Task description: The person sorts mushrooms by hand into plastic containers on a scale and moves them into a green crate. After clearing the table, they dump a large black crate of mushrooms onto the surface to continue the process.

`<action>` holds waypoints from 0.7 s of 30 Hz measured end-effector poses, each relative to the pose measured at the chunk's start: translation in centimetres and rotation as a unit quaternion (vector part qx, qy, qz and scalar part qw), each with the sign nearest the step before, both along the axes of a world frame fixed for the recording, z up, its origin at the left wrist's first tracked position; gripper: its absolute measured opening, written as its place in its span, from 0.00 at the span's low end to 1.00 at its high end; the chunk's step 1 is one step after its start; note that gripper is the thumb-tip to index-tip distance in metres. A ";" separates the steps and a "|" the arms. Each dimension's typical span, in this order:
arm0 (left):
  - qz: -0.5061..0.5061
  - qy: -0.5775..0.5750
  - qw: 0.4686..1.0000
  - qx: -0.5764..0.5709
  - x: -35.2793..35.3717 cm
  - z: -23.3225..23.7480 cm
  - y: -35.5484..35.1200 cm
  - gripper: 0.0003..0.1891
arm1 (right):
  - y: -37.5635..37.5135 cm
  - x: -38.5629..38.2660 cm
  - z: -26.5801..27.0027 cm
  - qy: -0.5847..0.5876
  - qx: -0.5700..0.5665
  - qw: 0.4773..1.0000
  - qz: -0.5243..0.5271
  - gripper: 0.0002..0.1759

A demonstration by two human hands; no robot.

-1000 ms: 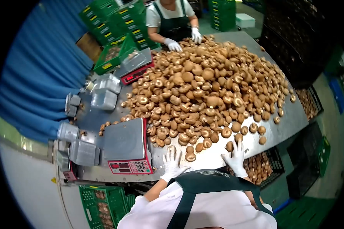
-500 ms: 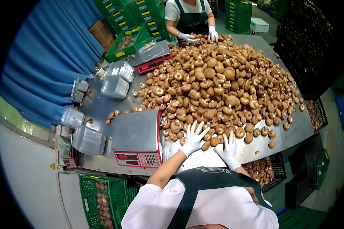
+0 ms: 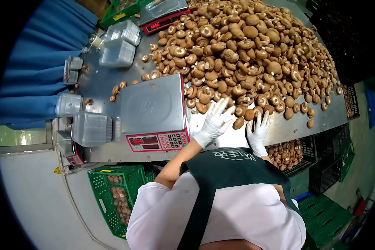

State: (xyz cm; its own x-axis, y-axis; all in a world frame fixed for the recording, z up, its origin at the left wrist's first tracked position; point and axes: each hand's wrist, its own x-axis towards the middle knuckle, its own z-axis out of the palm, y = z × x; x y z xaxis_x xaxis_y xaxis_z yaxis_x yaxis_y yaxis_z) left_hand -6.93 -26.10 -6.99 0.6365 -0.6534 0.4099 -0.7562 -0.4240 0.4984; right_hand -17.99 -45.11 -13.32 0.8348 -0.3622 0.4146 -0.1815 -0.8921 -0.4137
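Note:
A big heap of brown mushrooms (image 3: 237, 54) covers much of the metal table (image 3: 279, 127). At its near edge lies my left hand (image 3: 215, 123) in a white glove, fingers spread and touching the mushrooms, with nothing held. My right hand (image 3: 258, 130), also gloved in white, is to the right with its fingers apart at the edge of the heap. Loose mushrooms lie between and above the two hands. Left of my left hand stands a scale (image 3: 152, 106) with a bare grey plate and a red keypad front.
Clear plastic trays (image 3: 91, 129) are stacked left of the scale, with more trays (image 3: 117, 52) farther back. A second scale (image 3: 164, 16) stands behind. Green crates (image 3: 133, 183) and a black crate of mushrooms (image 3: 306, 156) are below the table edge.
The view has tipped down and closer, so the co-worker at the far side is out of frame. Both my hands remain spread at the heap's near edge.

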 end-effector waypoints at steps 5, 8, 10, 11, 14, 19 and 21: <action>0.228 -0.117 0.965 -0.059 4.3 9.2 14.0 0.16 | 0.7 0.6 0.4 -0.014 0.011 0.999 -0.037 0.39; 0.436 -0.156 0.885 0.042 8.6 10.8 28.6 0.19 | 0.6 0.2 0.2 -0.039 -0.009 0.998 -0.039 0.41; 0.517 -0.205 0.810 0.185 11.2 9.4 40.5 0.22 | 0.5 0.0 0.2 -0.039 0.005 0.999 -0.036 0.42; 0.547 -0.185 0.774 0.260 11.3 8.6 44.7 0.23 | 0.5 0.0 0.3 -0.041 0.022 0.998 -0.031 0.39; 0.583 -0.099 0.723 0.358 12.2 6.2 53.1 0.25 | 0.4 0.0 0.3 -0.012 0.017 0.999 -0.047 0.39; 0.582 0.067 0.780 0.221 13.4 7.4 53.3 0.18 | 0.6 0.0 0.7 -0.014 0.019 0.998 -0.065 0.35; 0.606 0.086 0.762 0.214 13.2 7.4 53.2 0.16 | 0.4 -0.4 0.5 0.000 0.001 0.997 -0.071 0.35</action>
State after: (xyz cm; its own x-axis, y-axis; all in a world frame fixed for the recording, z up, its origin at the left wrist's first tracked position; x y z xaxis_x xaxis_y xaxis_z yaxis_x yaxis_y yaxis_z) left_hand 6.24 27.06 0.42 0.8985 0.4061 0.1666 0.3802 -0.9097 0.1669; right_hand -18.39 -44.71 -12.78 0.7750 -0.4779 0.4135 -0.3067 -0.8565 -0.4151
